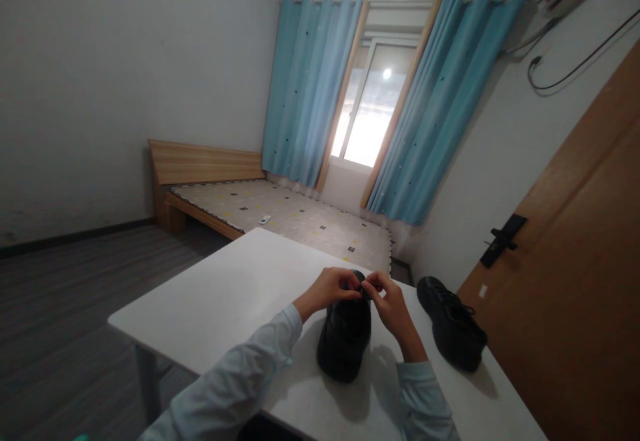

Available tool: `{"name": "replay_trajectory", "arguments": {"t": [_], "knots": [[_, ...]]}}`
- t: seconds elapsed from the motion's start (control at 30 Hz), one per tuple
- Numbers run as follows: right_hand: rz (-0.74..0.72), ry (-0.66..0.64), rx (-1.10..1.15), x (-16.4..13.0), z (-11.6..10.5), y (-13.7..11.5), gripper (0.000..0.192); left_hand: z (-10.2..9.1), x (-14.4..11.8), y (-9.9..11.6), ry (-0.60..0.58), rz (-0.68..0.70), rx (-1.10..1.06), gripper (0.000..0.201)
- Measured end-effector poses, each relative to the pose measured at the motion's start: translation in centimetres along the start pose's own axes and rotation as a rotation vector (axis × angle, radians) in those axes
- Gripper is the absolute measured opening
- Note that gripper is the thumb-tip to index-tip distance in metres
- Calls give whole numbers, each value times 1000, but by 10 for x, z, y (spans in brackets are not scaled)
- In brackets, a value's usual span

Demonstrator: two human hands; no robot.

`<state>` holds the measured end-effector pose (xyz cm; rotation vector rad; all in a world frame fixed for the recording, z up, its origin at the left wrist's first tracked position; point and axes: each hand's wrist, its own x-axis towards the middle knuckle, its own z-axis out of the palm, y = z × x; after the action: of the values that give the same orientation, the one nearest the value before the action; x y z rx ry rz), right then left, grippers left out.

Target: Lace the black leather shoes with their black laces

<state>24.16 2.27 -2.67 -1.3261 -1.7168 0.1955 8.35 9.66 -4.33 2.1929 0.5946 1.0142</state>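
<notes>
A black lace-up shoe (344, 344) stands on the white table in front of me, its heel towards me and its toe pointing away. Over its lacing, my left hand (333, 289) comes in from the left with thumb and fingers pinched together. From the right, my right hand (387, 297) pinches at the same spot, close to the left fingertips. Both hands appear to grip the dark shoelace, though it is hard to separate from the black shoe. A second black shoe (453, 324) with tied laces rests to the right of my right hand.
The white table (200, 307) extends to the left, with its far edge near a bed (310, 217) that carries a small white remote (265, 219). A wooden door (575, 261) stands close on the right. Blue curtains (310, 87) frame the window.
</notes>
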Motion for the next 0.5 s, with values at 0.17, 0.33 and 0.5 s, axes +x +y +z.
{"name": "replay_trajectory", "arguments": {"t": [0.17, 0.33, 0.5], "knots": [[-5, 5, 31, 1, 0, -2, 15, 0, 0, 0, 54, 105, 94, 14], [-3, 18, 51, 2, -2, -4, 18, 4, 1, -3, 97, 200, 202, 8], [-4, 47, 61, 2, -3, -4, 21, 7, -1, -4, 98, 190, 247, 6]]}}
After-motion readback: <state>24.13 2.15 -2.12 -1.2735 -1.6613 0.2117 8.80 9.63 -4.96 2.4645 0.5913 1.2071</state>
